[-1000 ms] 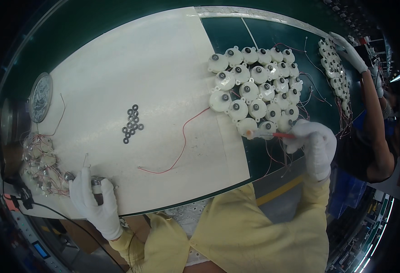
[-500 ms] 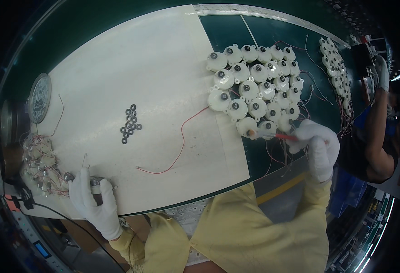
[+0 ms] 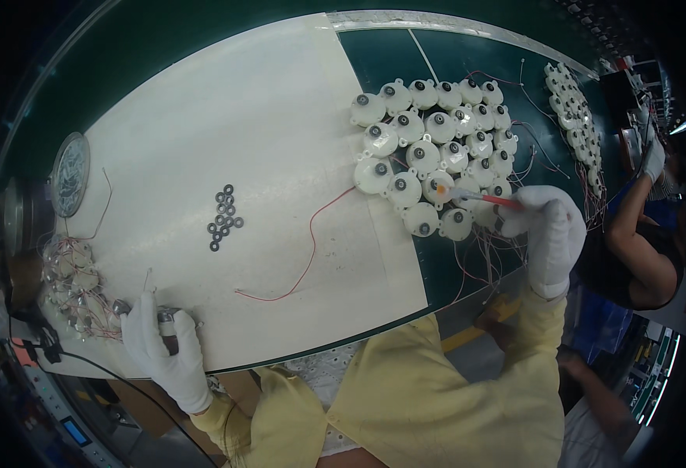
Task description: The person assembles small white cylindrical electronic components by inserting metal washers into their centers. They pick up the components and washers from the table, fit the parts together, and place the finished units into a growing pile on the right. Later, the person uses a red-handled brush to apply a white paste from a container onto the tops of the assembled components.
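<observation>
My right hand (image 3: pixel 549 238), in a white glove, grips a small brush (image 3: pixel 499 200) with a red handle and pale ferrule. Its orange-brown tip touches or hovers just over one of the round white motor-like units (image 3: pixel 422 157) with dark centres, grouped in rows. At the left front of the table, my gloved left hand (image 3: pixel 162 347) is closed around a small grey metal piece (image 3: pixel 168 321), partly hidden by the fingers. Close by lies a tangled heap of white parts and red wires (image 3: pixel 74 281).
Several dark rings (image 3: pixel 223 218) lie on the white sheet (image 3: pixel 280 117). A red wire (image 3: pixel 311 242) trails from the units. A round dish (image 3: pixel 70 173) stands at the left edge. More white units (image 3: pixel 573 117) sit far right, near another person's gloved hand (image 3: pixel 654 160).
My right hand has moved slightly up, carrying the brush tip from a front-row unit to one farther back. My left hand stays nearly still. Another person's arms have appeared at lower right.
</observation>
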